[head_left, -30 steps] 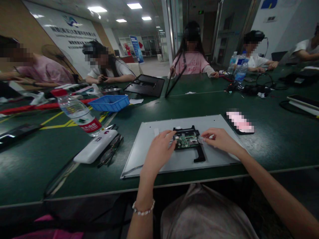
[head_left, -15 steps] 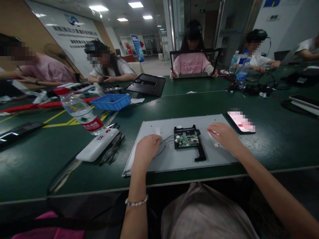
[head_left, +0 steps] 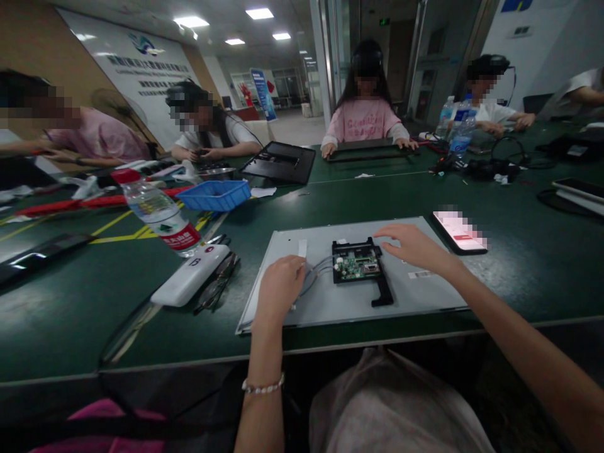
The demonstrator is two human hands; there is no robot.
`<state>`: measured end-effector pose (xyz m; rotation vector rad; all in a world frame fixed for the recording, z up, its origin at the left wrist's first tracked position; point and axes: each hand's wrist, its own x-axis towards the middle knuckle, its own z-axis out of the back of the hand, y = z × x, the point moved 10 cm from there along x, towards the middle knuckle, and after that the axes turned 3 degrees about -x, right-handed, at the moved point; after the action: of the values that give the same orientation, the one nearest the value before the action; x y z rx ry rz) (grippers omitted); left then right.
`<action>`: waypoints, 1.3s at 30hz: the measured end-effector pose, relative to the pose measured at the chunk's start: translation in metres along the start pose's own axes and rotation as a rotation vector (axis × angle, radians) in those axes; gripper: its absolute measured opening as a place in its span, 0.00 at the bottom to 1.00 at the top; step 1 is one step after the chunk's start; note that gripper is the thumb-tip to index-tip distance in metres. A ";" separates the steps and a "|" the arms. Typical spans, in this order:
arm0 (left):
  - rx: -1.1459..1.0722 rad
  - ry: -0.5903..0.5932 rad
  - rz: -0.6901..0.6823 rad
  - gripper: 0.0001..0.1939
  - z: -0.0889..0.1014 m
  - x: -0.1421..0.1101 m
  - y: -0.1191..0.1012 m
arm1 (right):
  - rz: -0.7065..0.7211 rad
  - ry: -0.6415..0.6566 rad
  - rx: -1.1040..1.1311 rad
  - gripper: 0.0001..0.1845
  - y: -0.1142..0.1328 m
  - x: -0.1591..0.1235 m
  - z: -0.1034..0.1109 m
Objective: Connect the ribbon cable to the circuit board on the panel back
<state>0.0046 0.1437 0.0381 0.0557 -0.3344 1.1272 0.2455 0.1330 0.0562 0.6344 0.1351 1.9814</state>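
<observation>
A flat grey display panel (head_left: 325, 308) lies on the table before me, back side up. On it rests a black plastic bracket (head_left: 383, 292) carrying a green circuit board (head_left: 353, 267). Thin grey cables (head_left: 319, 267) curve from the board's left side toward my left hand (head_left: 279, 286). Its fingers are curled together over the panel's left part, beside a white tape strip (head_left: 302, 247); what they grip is hidden. My right hand (head_left: 413, 246) is open, fingers stretched out by the bracket's upper right corner. Under that wrist a white label (head_left: 419, 274) shows on the panel.
Left of the panel are a white power bank (head_left: 189, 280), eyeglasses (head_left: 217, 283), a tilted water bottle (head_left: 163, 217) and a blue tray (head_left: 217, 195). A phone (head_left: 458, 233) lies to the right. Across the table a person in pink (head_left: 363, 123) has both hands by a black frame (head_left: 372, 151).
My right hand has moved left toward the bracket, its fingers opening from a pinch. My left hand has barely moved. The person opposite has lowered the black frame to the table.
</observation>
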 end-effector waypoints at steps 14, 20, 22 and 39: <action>-0.010 -0.006 -0.058 0.14 0.003 -0.005 -0.005 | 0.061 0.165 -0.077 0.11 0.026 0.071 -0.064; -0.038 -0.039 -0.060 0.13 0.006 -0.006 -0.006 | 0.033 0.081 -0.239 0.12 0.010 0.057 -0.026; -0.047 -0.057 -0.055 0.13 0.008 -0.005 -0.006 | 0.010 0.057 -0.318 0.12 -0.006 0.047 -0.014; -0.113 -0.187 -0.115 0.13 0.018 0.001 -0.001 | -0.118 0.144 -0.223 0.15 -0.072 0.013 -0.012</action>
<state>0.0013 0.1401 0.0553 0.0800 -0.5544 0.9895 0.2926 0.1817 0.0251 0.3320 0.0367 1.8942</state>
